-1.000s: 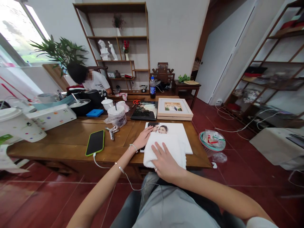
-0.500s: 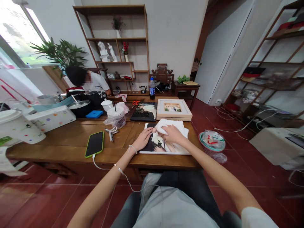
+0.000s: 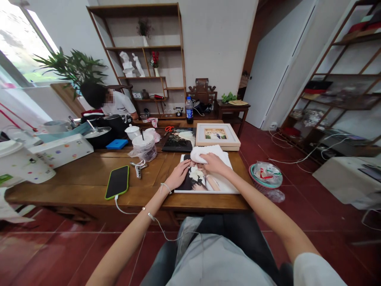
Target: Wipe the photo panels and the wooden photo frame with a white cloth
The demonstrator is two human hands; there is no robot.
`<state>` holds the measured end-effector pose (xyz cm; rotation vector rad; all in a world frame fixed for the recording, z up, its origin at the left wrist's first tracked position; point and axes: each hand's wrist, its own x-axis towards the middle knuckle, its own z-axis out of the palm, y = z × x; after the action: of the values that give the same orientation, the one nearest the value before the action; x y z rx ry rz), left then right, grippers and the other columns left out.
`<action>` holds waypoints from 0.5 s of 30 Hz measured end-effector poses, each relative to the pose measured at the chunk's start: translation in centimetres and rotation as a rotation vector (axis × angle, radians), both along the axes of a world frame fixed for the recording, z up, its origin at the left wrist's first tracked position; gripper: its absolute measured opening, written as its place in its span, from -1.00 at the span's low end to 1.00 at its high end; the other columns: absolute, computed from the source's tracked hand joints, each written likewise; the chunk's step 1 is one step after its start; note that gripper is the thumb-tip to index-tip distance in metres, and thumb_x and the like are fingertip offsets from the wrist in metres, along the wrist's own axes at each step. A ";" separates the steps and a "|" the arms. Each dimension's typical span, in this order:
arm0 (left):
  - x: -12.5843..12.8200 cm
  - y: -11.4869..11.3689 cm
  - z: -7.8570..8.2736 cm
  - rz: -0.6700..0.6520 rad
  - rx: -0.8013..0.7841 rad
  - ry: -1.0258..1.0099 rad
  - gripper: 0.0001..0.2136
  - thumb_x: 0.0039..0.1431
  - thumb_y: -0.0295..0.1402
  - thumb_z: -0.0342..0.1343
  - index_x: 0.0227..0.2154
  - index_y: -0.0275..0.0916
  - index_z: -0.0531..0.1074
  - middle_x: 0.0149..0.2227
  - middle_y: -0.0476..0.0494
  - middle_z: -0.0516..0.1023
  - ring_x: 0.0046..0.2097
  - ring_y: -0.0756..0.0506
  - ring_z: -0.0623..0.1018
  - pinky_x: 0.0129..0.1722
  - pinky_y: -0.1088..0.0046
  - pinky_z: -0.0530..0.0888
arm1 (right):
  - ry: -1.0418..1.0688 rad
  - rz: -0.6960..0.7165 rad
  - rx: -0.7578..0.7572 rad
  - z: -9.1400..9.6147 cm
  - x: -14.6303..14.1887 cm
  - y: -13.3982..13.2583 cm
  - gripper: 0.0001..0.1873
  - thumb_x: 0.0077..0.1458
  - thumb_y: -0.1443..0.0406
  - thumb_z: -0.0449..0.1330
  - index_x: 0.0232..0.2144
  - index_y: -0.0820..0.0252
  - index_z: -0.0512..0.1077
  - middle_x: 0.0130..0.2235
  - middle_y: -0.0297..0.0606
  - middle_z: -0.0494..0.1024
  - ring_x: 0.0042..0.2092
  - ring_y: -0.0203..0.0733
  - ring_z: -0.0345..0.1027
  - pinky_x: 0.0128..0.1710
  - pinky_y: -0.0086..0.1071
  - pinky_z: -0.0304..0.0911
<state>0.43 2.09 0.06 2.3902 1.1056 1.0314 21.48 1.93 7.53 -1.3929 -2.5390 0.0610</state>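
A photo panel (image 3: 196, 176) with white flowers and a dark area in its picture lies flat at the table's front edge. My right hand (image 3: 214, 163) is closed on a white cloth (image 3: 218, 150), bunched under the fingers and spread over the panel's upper part. At the panel's left side rests my left hand (image 3: 178, 174), its fingers stretched out flat on the surface, close to the cloth. The cloth and my right forearm hide part of the picture. A white band circles my left wrist.
Behind the panel lie a dark picture (image 3: 179, 140) and a light-framed photo (image 3: 218, 137). Left are a phone (image 3: 117, 181) on a cable, a metal object (image 3: 139, 168) and a bagged cup (image 3: 143, 145). A co-worker (image 3: 116, 102) sits across the table; baskets (image 3: 266, 176) stand right.
My right hand has moved the cloth slightly left and away from me, uncovering more of the panel's right side. My left hand stays nearly in place.
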 end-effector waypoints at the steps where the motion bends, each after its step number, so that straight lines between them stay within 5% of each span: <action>1: 0.0 0.1 -0.1 0.000 -0.005 0.003 -0.67 0.24 -0.33 -0.20 0.00 -0.26 0.30 0.11 -0.24 0.29 0.15 -0.13 0.28 0.16 0.17 0.19 | -0.002 -0.025 0.005 -0.3 1.3 -0.4 -0.65 -0.06 0.44 0.01 -0.17 0.24 0.38 -0.19 -0.14 0.48 -0.13 -0.05 0.29 -0.21 -0.36 0.12; 8: 0.0 0.1 -0.1 0.002 -0.017 0.005 -0.67 0.23 -0.34 -0.20 -0.01 -0.25 0.31 0.11 -0.23 0.30 0.16 -0.13 0.26 0.17 0.17 0.17 | -0.071 -0.181 0.071 -1.9 8.4 -3.0 -0.51 -0.12 0.50 -0.02 -0.07 0.29 0.33 -0.11 -0.11 0.45 -0.05 -0.03 0.25 0.01 -0.25 0.01; 15: 0.1 0.0 -0.1 0.007 -0.019 0.001 -0.67 0.23 -0.34 -0.19 -0.01 -0.26 0.31 0.11 -0.24 0.29 0.15 -0.13 0.27 0.17 0.18 0.18 | -0.106 -0.167 0.083 -1.6 7.1 -4.3 -0.50 -0.17 0.54 -0.01 -0.11 0.28 0.36 0.01 -0.03 0.37 0.11 -0.05 0.12 0.11 -0.16 -0.12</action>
<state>0.48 2.09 -0.03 2.3741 1.1195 1.0182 28.60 -2.35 5.98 -1.6076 -2.4657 -0.1506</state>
